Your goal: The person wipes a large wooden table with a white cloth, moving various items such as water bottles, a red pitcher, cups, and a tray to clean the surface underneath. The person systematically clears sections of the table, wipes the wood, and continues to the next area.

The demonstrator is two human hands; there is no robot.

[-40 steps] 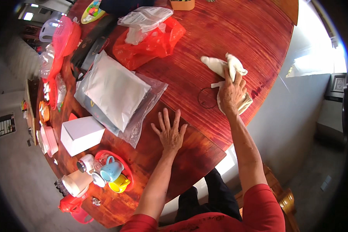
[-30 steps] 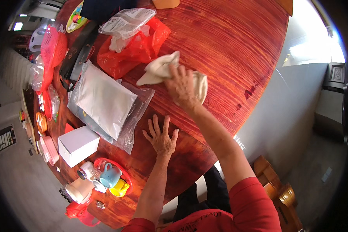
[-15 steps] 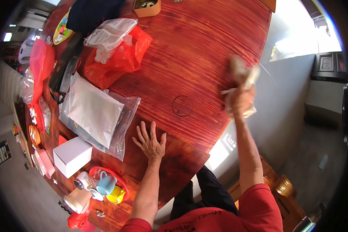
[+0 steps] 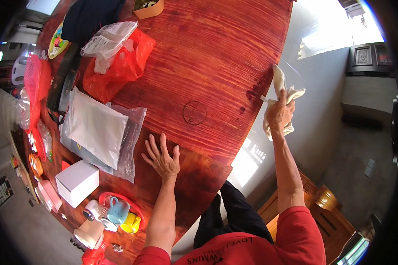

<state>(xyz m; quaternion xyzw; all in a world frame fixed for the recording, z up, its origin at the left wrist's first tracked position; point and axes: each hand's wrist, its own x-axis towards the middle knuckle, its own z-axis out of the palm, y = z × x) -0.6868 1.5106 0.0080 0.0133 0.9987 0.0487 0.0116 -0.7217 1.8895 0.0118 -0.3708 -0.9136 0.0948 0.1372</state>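
A pale cream cloth [image 4: 279,84] is bunched in my right hand [image 4: 280,114], its loose ends hanging out around the fingers. That hand is at the right edge of the reddish-brown wooden table [image 4: 199,57], partly out past it. Small dark wet-looking patches mark the wood just left of the cloth. My left hand [image 4: 164,160] lies flat on the tabletop with fingers spread, holding nothing. Beside it, to the left, is a clear zip bag [image 4: 129,152] with a silvery-white packet [image 4: 95,126] lying over it. A dark ring mark [image 4: 194,113] shows on the wood between my hands.
A red plastic bag [image 4: 115,70], a white box [image 4: 77,182] and a red tray [image 4: 139,211] with a blue cup [image 4: 118,210] and a yellow cup [image 4: 131,223] crowd the left side. An orange container [image 4: 149,9] stands at the far edge. Wooden furniture [image 4: 327,198] is at lower right.
My right hand has carried the cloth slightly outward, from the tabletop to past its right edge. My left hand stays flat on the table. The whole view has shifted a little.
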